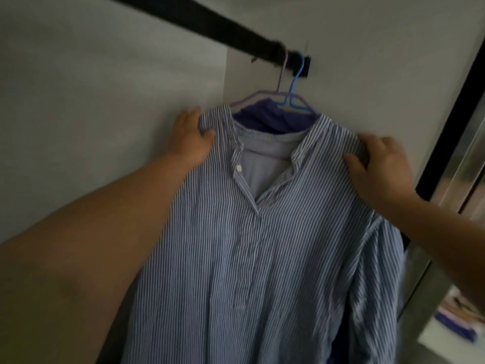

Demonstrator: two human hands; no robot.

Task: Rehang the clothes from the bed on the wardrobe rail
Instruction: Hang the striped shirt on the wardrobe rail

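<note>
At the shoulders of the striped shirt (262, 245) we see the left hand (190, 137) and right hand (380, 166) each pinching fabric. It hangs on a lilac hanger (282, 74) from the black rail (210, 24), a blue hanger (295, 88) with a purple garment (273, 119) just behind (no legible writing anywhere).

Two hangers (283, 98) — two garments (262, 232)

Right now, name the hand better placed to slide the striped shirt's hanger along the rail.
Probably the right hand: it grips the striped shirt shoulder closer beneath the lilac hanger hook on the rail. The left hand holds the farther shoulder.
</note>
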